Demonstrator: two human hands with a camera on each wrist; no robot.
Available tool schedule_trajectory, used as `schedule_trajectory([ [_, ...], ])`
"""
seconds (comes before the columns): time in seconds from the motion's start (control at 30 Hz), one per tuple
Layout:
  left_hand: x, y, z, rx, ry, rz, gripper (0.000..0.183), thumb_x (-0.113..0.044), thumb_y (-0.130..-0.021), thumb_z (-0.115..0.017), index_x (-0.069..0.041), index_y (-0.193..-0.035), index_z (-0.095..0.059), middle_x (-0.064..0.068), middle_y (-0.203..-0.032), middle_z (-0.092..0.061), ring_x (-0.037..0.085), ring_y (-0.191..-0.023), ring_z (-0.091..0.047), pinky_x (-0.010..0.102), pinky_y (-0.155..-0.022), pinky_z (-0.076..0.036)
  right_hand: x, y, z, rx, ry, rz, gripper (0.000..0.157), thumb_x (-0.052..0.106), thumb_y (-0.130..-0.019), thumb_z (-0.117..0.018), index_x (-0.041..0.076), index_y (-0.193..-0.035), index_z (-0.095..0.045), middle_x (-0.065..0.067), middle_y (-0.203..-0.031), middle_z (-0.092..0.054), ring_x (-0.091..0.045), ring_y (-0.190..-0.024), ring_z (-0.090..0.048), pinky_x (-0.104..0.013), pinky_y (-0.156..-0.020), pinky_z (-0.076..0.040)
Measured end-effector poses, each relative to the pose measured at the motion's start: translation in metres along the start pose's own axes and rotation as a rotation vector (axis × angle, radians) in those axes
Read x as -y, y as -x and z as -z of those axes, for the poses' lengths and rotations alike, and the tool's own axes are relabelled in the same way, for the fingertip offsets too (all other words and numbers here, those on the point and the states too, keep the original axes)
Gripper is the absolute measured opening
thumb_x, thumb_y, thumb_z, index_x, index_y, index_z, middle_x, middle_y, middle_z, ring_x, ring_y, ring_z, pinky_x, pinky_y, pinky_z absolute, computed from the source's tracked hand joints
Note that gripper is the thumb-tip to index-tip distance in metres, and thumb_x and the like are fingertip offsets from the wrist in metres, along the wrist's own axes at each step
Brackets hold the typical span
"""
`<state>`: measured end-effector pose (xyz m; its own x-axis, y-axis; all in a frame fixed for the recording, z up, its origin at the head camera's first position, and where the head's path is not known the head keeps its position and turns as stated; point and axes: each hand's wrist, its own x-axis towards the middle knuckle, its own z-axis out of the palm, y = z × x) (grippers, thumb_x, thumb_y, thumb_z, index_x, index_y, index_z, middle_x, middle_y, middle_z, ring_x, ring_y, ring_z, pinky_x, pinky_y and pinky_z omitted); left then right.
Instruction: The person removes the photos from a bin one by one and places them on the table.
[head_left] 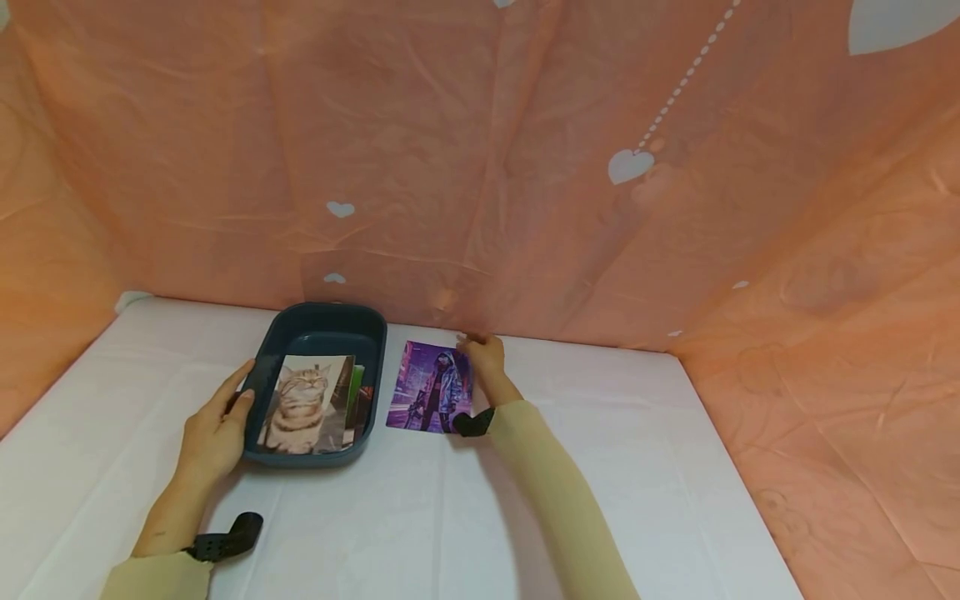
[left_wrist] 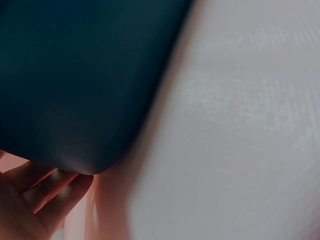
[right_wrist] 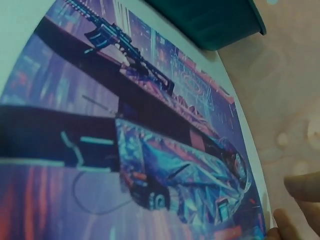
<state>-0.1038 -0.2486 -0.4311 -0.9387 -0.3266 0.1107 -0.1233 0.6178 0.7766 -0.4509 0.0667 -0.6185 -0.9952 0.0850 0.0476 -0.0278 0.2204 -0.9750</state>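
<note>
My left hand (head_left: 212, 433) grips the left side of a dark blue-green plastic tray (head_left: 262, 354), thumb at the rim. In the left wrist view, fingers (left_wrist: 65, 202) lie against the lower edge of the tray (left_wrist: 80, 95). Inside the tray, a cat picture (head_left: 296, 408) lies on top of other picture cards (head_left: 363, 408). To the tray's right, a purple picture (head_left: 431, 387) of a hooded figure with a rifle lies flat on the table. My right hand (head_left: 486, 357) is at its far right corner, fingertips (right_wrist: 282, 222) right at the edge and one digit spread apart.
A white cloth covers the table (head_left: 600, 500). Peach-coloured curtains (head_left: 450, 167) with white hearts hang behind it and at both sides. The tray's far end stands close to the back curtain.
</note>
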Motion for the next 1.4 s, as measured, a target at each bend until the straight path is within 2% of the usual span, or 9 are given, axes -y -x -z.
schedule_trajectory([
  [0.07,0.000,0.000,0.000,0.000,-0.002,0.002,0.049,-0.027,-0.105,-0.027,-0.014,-0.152,-0.026,0.039,-0.124,-0.048,0.054,-0.108,-0.047,0.063,-0.082,-0.037,0.003,0.003,0.001,-0.007,-0.031,0.008,0.030,0.014,-0.060,-0.082,0.013,-0.089,-0.075,-0.001,-0.084,-0.068,-0.015,-0.074,-0.060,-0.029,-0.062,-0.052],
  [0.27,0.001,0.002,0.002,-0.009,-0.003,-0.002,0.048,-0.026,-0.105,-0.028,-0.013,-0.152,-0.027,0.038,-0.121,-0.050,0.051,-0.104,-0.049,0.060,-0.079,-0.038,0.155,0.115,0.025,-0.018,-0.048,-0.072,0.032,-0.003,-0.071,-0.067,-0.009,-0.102,-0.069,-0.019,-0.097,-0.069,-0.021,-0.080,-0.060,-0.030,-0.074,-0.053],
  [0.37,0.001,0.002,0.002,-0.004,0.000,0.002,0.049,-0.026,-0.105,-0.027,-0.013,-0.152,-0.027,0.039,-0.123,-0.049,0.052,-0.106,-0.048,0.061,-0.081,-0.038,0.187,0.137,0.029,-0.007,-0.044,-0.116,0.035,-0.003,-0.076,-0.064,-0.013,-0.109,-0.065,-0.027,-0.110,-0.065,-0.023,-0.090,-0.058,-0.029,-0.080,-0.050],
  [0.53,0.000,0.001,0.002,0.013,0.016,0.005,0.049,-0.027,-0.105,-0.027,-0.014,-0.153,-0.026,0.040,-0.128,-0.046,0.055,-0.113,-0.045,0.065,-0.086,-0.035,0.195,0.142,0.026,0.013,-0.051,-0.099,0.036,-0.002,-0.075,-0.065,-0.011,-0.110,-0.067,-0.026,-0.112,-0.066,-0.024,-0.095,-0.058,-0.027,-0.081,-0.048],
  [0.57,0.000,0.000,0.001,0.013,0.017,0.004,0.049,-0.027,-0.105,-0.027,-0.015,-0.153,-0.026,0.040,-0.128,-0.046,0.055,-0.113,-0.044,0.066,-0.086,-0.035,0.174,0.128,0.021,0.014,-0.059,-0.061,0.035,0.003,-0.073,-0.069,-0.006,-0.107,-0.070,-0.021,-0.107,-0.069,-0.021,-0.092,-0.060,-0.025,-0.078,-0.049],
  [0.63,0.000,-0.001,0.000,0.015,0.021,0.005,0.049,-0.028,-0.105,-0.028,-0.015,-0.153,-0.026,0.040,-0.128,-0.046,0.055,-0.113,-0.044,0.066,-0.086,-0.035,0.178,0.129,0.017,0.024,-0.043,-0.043,0.035,0.004,-0.072,-0.069,-0.004,-0.106,-0.072,-0.018,-0.104,-0.071,-0.021,-0.094,-0.062,-0.027,-0.080,-0.050],
  [0.77,-0.001,-0.001,-0.001,-0.001,0.015,0.004,0.048,-0.027,-0.105,-0.028,-0.015,-0.152,-0.027,0.039,-0.124,-0.049,0.053,-0.109,-0.047,0.064,-0.084,-0.037,0.190,0.134,0.008,0.065,-0.100,-0.049,0.037,0.003,-0.072,-0.067,-0.002,-0.108,-0.071,-0.018,-0.106,-0.070,-0.019,-0.092,-0.062,-0.036,-0.088,-0.052],
  [0.9,-0.001,0.000,0.000,-0.009,0.010,-0.001,0.048,-0.026,-0.105,-0.028,-0.014,-0.152,-0.028,0.038,-0.122,-0.050,0.051,-0.106,-0.049,0.062,-0.082,-0.038,0.222,0.156,0.003,0.117,-0.172,-0.111,0.041,-0.002,-0.075,-0.061,-0.005,-0.115,-0.067,-0.022,-0.118,-0.065,-0.016,-0.090,-0.058,-0.044,-0.092,-0.049],
  [1.4,0.000,-0.001,0.000,-0.005,0.024,0.011,0.049,-0.028,-0.105,-0.028,-0.016,-0.152,-0.027,0.040,-0.128,-0.047,0.054,-0.113,-0.045,0.065,-0.086,-0.036,0.258,0.176,-0.032,0.226,-0.262,-0.136,0.038,-0.003,-0.079,-0.060,-0.006,-0.116,-0.066,-0.021,-0.117,-0.066,-0.019,-0.092,-0.064,-0.037,-0.089,-0.052],
])
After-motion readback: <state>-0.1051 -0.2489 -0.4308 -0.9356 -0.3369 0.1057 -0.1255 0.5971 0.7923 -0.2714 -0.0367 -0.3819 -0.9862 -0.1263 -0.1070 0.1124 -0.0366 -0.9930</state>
